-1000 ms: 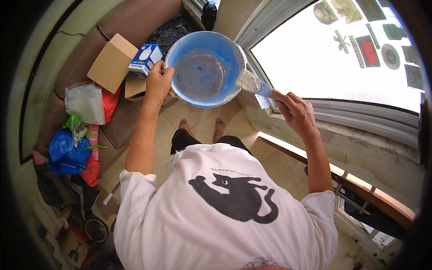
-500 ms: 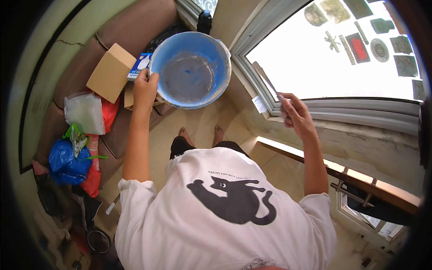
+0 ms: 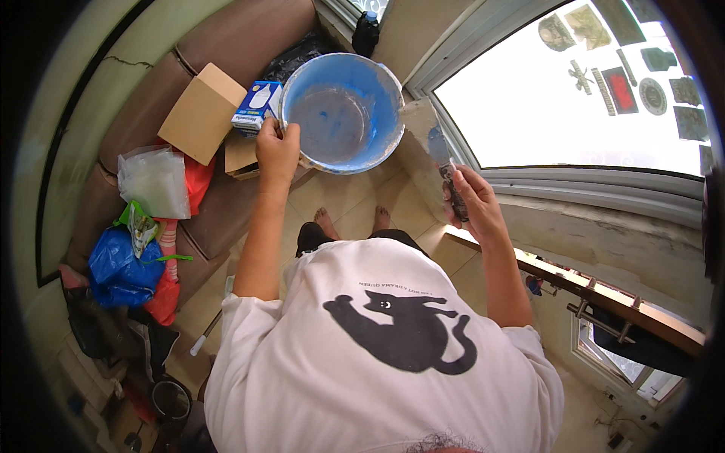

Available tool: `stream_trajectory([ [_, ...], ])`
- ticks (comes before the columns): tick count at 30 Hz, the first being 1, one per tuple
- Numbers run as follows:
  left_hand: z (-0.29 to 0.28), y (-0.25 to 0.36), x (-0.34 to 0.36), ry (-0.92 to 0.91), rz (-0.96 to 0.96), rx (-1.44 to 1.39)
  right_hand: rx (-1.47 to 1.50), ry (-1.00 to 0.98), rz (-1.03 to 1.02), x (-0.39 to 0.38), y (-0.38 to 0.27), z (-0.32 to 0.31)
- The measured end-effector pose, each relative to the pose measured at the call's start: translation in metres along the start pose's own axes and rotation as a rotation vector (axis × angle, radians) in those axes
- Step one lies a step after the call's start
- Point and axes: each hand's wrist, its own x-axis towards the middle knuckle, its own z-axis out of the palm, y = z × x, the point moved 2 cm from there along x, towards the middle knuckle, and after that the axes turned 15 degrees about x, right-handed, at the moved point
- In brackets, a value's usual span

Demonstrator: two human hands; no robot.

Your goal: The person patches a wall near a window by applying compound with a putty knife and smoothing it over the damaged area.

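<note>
My left hand (image 3: 278, 153) is closed on the near left rim of a round blue bucket (image 3: 371, 130). The bucket is tilted so its inside faces me, with dried grey residue over the bottom and along the rim. In my right hand (image 3: 477, 202) is a scraper (image 3: 434, 140), its dark handle in my fingers. Its broad, stained metal blade points up and left, and the tip lies at the bucket's right rim in this view. I cannot tell if they touch.
A brown sofa (image 3: 124, 128) along the left holds an opened cardboard box (image 3: 200, 113), a blue-and-white carton (image 3: 257, 106), clear plastic sheets (image 3: 155, 181) and a blue bag (image 3: 117, 264). To the right are a window (image 3: 521, 113) and a wooden rail (image 3: 581, 291).
The scraper has moved left toward the bucket, and its blade has turned from nearly edge-on to show its broad face. The bucket sits further right in view, still held by my left hand.
</note>
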Motion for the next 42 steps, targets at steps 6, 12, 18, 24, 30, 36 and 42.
stream_trajectory([
  [6,-0.019,0.008,-0.009,0.054,0.056,0.074,-0.061,0.037,-0.140,-0.008,0.010,0.018],
  [12,-0.017,-0.005,-0.009,0.110,0.128,0.122,-0.092,0.056,-0.236,-0.002,0.034,0.010],
  [18,-0.007,-0.012,-0.017,0.077,0.031,0.114,-0.114,0.100,-0.282,-0.002,0.032,0.002],
  [24,0.006,-0.027,-0.028,0.049,-0.038,0.109,-0.123,0.115,-0.346,0.016,0.021,-0.024],
  [30,0.012,-0.013,-0.035,0.099,0.018,0.059,-0.136,0.088,-0.402,0.025,0.015,-0.036],
  [36,0.016,0.004,-0.026,0.030,0.020,0.173,-0.204,0.254,-0.435,0.020,0.018,-0.028],
  [42,0.028,0.016,0.008,-0.176,0.053,0.194,-0.133,0.344,-0.482,0.014,0.042,-0.032],
])
